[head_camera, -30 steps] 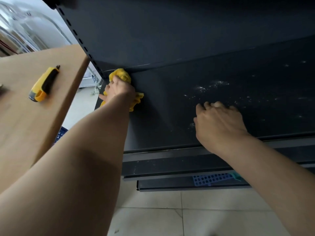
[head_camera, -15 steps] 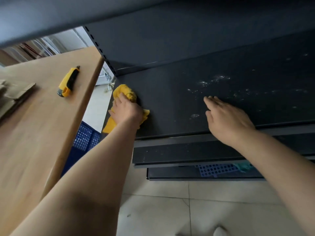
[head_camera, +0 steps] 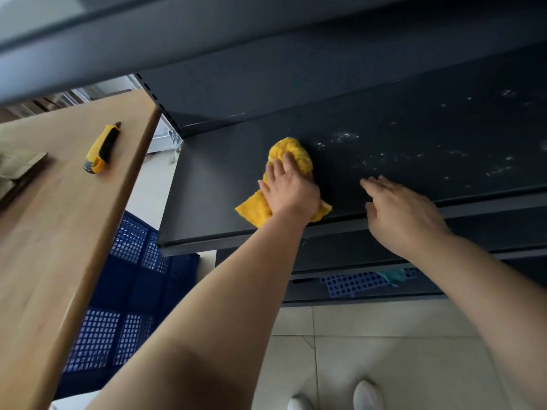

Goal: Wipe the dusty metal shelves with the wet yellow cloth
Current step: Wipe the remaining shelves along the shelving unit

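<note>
Dark grey metal shelf (head_camera: 225, 184), viewed from above. A crumpled yellow cloth (head_camera: 291, 150) lies left of centre, reaching the shelf's front edge. The left hand (head_camera: 291, 189) presses it down with fingers extended, not curled round it. The right hand (head_camera: 404, 210) is at the front edge, near the cloth, fingers straight, holding nothing. White dust specks (head_camera: 344, 136) lie toward the rear right. A yellow-and-black utility knife (head_camera: 102, 149) lies on the light wooden tabletop (head_camera: 59, 232).

Yellow utility knife (head_camera: 101, 149) lying on wooden table (head_camera: 59, 232); blue crate (head_camera: 127, 291) below table edge, tiled floor (head_camera: 370, 350).
</note>
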